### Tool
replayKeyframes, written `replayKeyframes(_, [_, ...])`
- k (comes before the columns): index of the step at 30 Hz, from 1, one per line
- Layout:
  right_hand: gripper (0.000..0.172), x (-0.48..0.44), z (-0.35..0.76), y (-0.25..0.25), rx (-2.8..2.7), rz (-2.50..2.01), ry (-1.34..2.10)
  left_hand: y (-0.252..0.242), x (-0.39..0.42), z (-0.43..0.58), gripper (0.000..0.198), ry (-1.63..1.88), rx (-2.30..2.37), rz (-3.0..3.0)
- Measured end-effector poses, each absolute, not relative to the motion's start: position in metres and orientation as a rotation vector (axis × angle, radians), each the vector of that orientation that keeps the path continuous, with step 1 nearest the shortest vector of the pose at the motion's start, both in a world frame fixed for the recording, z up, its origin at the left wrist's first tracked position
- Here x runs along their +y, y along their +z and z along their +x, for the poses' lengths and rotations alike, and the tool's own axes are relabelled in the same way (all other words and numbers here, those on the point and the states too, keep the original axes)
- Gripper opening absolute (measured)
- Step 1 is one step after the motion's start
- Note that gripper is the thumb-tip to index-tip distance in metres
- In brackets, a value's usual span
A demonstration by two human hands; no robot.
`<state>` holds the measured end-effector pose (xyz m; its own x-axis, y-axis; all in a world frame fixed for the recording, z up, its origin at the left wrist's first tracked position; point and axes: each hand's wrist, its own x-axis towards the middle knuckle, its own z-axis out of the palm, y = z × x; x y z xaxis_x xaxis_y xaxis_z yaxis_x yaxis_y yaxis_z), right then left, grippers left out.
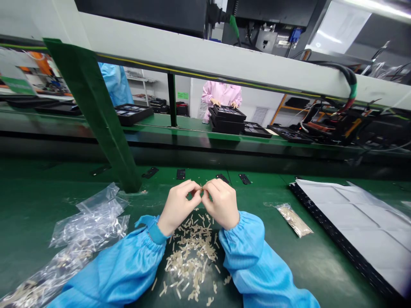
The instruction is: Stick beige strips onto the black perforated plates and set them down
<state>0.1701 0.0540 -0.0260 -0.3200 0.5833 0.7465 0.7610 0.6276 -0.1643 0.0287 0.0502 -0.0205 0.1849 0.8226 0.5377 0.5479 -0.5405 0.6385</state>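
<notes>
My left hand (181,204) and my right hand (222,202) meet fingertip to fingertip above the green table (321,261). Both are pinched around something tiny and tan, too small to make out. Below them, between my blue sleeves, lies a loose pile of small tan strips (192,252), some scattered toward the near edge. Several small black flat parts lie in a row behind my hands, one of them a black piece (180,174).
Clear plastic bags (93,222) lie at the left, and a filled small bag (294,220) at the right. Beyond it is a black-edged tray with white sheets (356,214). A green post (96,111) slants down at the left. Across the line, a person in pink handles black trays (227,119).
</notes>
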Motion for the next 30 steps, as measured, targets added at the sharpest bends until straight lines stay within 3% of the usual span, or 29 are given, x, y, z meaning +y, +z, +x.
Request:
replayKeyframes(10, [0.017,0.046,0.174,-0.012,-1.967,-0.981,0.032,-0.017,0.052,0.021,0.014,1.330,1.207,1.973])
replayKeyframes(17, [0.007,0.048,0.173,-0.012,-1.870,-0.908,0.319,-0.013,0.048,0.022,0.014,1.318,1.170,2.030])
replayKeyframes(24, [0.012,0.050,0.172,-0.012,-1.860,-0.870,0.420,-0.010,0.047,0.022,0.015,1.300,1.154,2.016])
replayKeyframes(30, [0.013,0.053,0.178,-0.010,-1.880,-0.856,0.422,-0.014,0.053,0.018,0.013,1.297,0.988,1.628])
